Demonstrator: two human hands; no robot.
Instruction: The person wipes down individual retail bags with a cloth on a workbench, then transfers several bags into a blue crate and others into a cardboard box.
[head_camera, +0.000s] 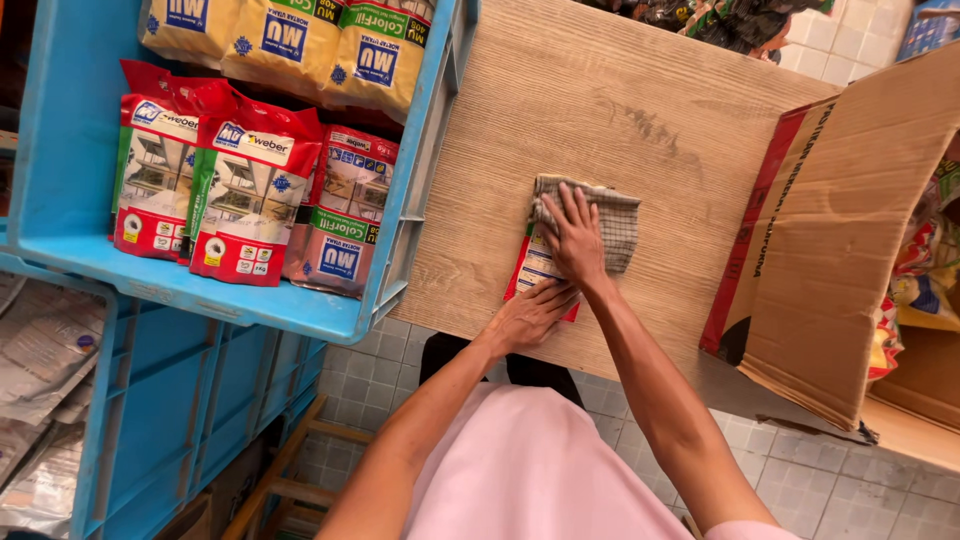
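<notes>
From the head camera, my right hand (575, 240) presses flat, fingers spread, on a checked cloth (600, 215) over a red-and-white packet (530, 270) lying on the wooden tabletop (600, 100). My left hand (525, 318) lies open against the packet's near edge, grasping nothing.

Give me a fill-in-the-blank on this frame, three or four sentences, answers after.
1. The right hand presses a checked ____ onto a packet.
2. The left hand steadies the packet at its near edge, on a ____ board.
3. The shelf holding red and yellow bags is coloured ____.
4. To the right of the hands stands an open ____ box.

Missing words: cloth; wooden; blue; cardboard
</notes>
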